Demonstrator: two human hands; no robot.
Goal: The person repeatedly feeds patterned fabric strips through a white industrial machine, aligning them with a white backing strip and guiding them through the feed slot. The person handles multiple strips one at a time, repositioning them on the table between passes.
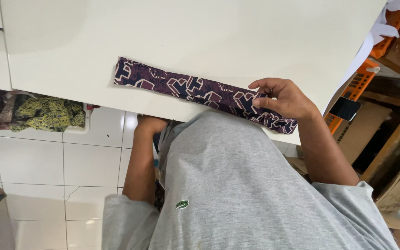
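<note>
Up top, a big white table (186, 32) fills most of the view. Below it sits the person's grey shirt (237, 185), and under that a floor of white tiles (38, 162). A long strip of purple patterned cloth (181, 85) lies flat near the table's front edge. The right hand (281, 98) rests on the strip's right end, fingers (261, 85) spread and bent, pressing the cloth down. The left hand (150, 124) hangs below the table edge (its fingers are hidden, so I cannot tell if they hold anything). A pile of green and yellow cloth (47, 113) lies at the left. An orange crate (359, 81) stands at the right, with a dark phone (345, 109) beside it.
</note>
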